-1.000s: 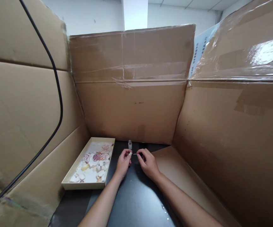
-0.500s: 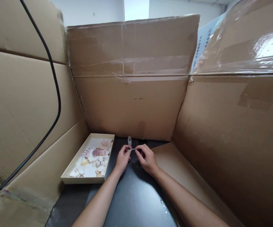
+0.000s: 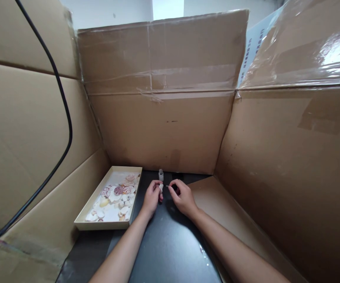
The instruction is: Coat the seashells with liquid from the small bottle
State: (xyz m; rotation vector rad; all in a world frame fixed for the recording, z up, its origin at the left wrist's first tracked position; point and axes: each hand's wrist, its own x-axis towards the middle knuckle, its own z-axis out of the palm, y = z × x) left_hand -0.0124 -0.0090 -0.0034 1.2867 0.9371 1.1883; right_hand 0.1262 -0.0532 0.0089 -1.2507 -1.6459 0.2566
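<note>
My left hand (image 3: 152, 197) is closed round a small whitish object (image 3: 160, 188), too small to make out fully. Just to its right, my right hand (image 3: 182, 196) pinches a thin, short stick-like piece (image 3: 167, 186) whose tip points toward the left hand. A narrow gap separates the stick from the whitish object. Beyond my left hand's fingertips a small bottle (image 3: 160, 175) with a pale label stands upright on the dark table (image 3: 170, 243). Left of my left hand lies a shallow cream tray (image 3: 103, 225) holding several shells (image 3: 118, 190).
Tall cardboard walls (image 3: 164, 133) enclose the table at the back, left and right. A flat cardboard piece (image 3: 214, 196) lies right of my right hand. A black cable (image 3: 66, 102) hangs down along the left wall.
The thin stick has come away from the whitish object in my left hand, so a gap now shows between them. The view has shifted slightly.
</note>
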